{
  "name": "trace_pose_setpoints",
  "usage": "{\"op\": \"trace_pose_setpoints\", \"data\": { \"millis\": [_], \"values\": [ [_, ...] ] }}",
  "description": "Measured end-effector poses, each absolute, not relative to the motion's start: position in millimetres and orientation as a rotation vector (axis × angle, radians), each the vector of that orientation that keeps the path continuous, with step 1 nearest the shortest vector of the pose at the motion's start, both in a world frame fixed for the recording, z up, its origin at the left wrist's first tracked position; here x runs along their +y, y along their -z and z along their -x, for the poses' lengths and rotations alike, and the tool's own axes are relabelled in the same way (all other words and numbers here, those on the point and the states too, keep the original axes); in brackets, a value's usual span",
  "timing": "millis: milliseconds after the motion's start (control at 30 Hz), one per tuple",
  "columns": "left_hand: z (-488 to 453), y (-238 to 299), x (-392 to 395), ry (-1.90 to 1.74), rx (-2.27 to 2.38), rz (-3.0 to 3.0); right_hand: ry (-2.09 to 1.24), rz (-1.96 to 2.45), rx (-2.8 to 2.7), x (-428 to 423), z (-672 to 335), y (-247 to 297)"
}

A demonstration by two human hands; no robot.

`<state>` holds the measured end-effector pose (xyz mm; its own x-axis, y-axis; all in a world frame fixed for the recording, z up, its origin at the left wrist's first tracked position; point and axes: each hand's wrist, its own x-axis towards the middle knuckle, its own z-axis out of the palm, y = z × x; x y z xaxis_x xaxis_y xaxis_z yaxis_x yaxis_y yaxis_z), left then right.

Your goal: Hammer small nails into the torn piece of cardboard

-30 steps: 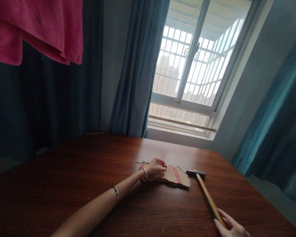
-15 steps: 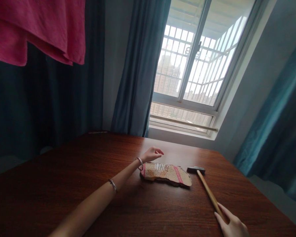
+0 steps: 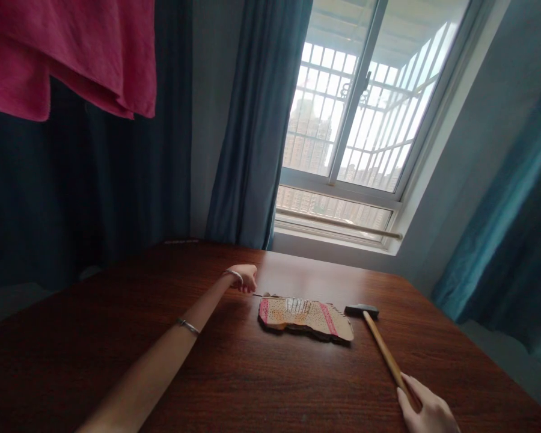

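Dark reddish wood grain runs across the worktop (image 3: 234, 379). At its near right, the right hand (image 3: 427, 406) is wrapped around the wooden handle of a hammer (image 3: 385, 349), whose head lies farther off on the wood. Just left of that head, a speckled, pink-banded board (image 3: 313, 323) lies flat, carrying a row of thin strips. Beyond its left end, the left hand (image 3: 244, 278) has curled fingers; I cannot tell whether they hold anything. Farther back are a blue curtain (image 3: 252, 138) and a barred window (image 3: 342, 144).
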<state>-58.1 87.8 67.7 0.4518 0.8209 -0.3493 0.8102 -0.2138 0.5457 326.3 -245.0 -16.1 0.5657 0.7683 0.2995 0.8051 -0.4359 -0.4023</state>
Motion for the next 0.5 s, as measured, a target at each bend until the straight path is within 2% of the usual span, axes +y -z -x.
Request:
{"op": "trace_pose_setpoints", "data": {
  "millis": [233, 500],
  "values": [
    [33, -52, 75, -0.018, 1.507, -1.948, 0.282, 2.121, -1.453, -197, -287, -31],
    [24, -56, 61, -0.098, 1.658, -2.087, 0.248, 1.987, -1.653, -114, -246, -80]
  ]
}}
